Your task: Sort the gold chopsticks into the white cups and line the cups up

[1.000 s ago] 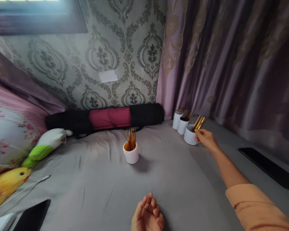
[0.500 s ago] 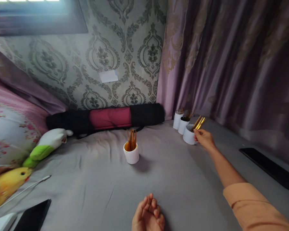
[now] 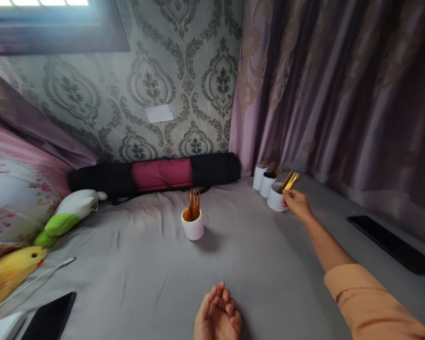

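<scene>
My right hand reaches far right across the grey bedsheet and pinches a golden stick standing in a white cup. Two more white cups with sticks stand just behind it by the curtain. Nearer the middle stands another white cup with an orange inside, holding several orange sticks. My left hand rests palm up on the sheet at the bottom centre, fingers loosely curled, holding nothing.
A black and red rolled bag lies along the patterned wall. Plush toys and floral pillows are at the left. A dark phone and a white cable lie at bottom left. A black flat device lies at right below the purple curtain.
My right hand, still on the golden stick at the cup, has shifted slightly left. The left hand stays where it was.
</scene>
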Demonstrator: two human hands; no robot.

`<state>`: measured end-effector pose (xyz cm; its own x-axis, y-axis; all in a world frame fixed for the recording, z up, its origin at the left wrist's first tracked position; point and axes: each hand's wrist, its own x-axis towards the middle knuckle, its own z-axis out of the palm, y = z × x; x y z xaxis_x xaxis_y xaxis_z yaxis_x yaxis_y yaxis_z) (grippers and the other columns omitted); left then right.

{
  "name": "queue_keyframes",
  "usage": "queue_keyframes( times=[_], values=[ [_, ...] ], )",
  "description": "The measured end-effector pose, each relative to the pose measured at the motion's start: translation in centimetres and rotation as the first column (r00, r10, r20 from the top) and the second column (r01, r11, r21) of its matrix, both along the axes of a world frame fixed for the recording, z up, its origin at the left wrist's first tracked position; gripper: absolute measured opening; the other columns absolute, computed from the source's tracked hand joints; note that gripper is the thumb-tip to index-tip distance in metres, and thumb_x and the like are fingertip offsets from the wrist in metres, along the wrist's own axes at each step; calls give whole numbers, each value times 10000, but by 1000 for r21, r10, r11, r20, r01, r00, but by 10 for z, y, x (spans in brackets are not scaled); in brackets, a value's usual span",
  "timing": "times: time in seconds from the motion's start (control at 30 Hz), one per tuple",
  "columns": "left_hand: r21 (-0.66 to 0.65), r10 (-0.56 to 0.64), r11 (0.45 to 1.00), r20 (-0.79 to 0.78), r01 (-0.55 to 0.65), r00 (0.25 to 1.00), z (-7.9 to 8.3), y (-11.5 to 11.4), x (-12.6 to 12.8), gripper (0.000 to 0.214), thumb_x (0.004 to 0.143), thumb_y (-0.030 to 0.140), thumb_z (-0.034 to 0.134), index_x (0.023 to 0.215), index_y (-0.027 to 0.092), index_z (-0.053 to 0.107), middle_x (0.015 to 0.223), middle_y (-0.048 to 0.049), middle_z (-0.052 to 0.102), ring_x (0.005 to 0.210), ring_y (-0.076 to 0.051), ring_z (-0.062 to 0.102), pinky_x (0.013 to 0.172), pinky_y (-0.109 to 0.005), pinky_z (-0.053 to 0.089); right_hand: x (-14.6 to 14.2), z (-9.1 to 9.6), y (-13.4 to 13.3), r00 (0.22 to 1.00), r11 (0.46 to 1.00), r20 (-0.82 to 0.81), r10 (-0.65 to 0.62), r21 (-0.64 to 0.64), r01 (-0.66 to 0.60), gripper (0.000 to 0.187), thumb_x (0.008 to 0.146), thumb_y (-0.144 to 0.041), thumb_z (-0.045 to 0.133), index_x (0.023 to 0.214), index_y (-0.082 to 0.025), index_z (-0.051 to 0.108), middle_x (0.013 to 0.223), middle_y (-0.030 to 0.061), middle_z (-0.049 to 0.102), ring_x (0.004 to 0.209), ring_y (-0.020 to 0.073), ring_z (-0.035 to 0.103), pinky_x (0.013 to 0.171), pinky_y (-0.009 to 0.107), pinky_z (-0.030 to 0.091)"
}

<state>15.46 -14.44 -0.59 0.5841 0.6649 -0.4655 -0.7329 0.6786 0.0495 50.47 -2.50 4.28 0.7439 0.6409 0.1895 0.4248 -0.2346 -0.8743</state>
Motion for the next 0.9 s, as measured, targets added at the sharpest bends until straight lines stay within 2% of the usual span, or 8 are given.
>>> queue_keyframes(
  times=[0.23,0.4,0.57,0.7,0.9],
  values=[
    [-2,3,1000,8,-3,1000,0,-2,0,137,629,181,670,735,114,613,611,12,513,507,-74,432,473,-213,320,3,2,-3,998,999,-33,48,-3,-49,331,748,-314,475,998,-138,602,522,-7,578,407,103,535,376,184,403],
    [-11,14,1000,24,-13,1000,3,-3,-1,106,658,165,640,743,108,610,622,5,516,521,-77,436,504,-220,351,-9,10,-9,997,996,-23,71,46,-70,343,763,-317,451,1028,-147,589,548,-2,575,410,91,529,386,177,404],
    [-28,50,998,6,-49,999,9,-5,-1,68,698,154,586,747,110,599,621,2,506,516,-75,433,485,-214,346,-37,11,-11,985,981,-32,169,101,-165,335,756,-357,452,976,-141,584,563,-8,568,408,80,516,381,173,389],
    [-50,76,996,-41,-78,996,14,-6,-1,51,719,145,547,734,114,584,612,4,495,498,-71,420,468,-209,337,-65,6,-8,952,950,-60,300,110,-292,285,753,-338,453,898,-134,590,566,-11,555,411,69,504,377,162,366],
    [-55,124,990,-38,-126,992,22,-7,-4,50,731,150,541,753,119,573,611,5,498,501,-73,427,479,-206,349,-114,3,-1,851,861,-130,509,88,-501,268,755,-351,475,873,-141,594,594,-3,569,429,63,505,386,160,365]
  ],
)
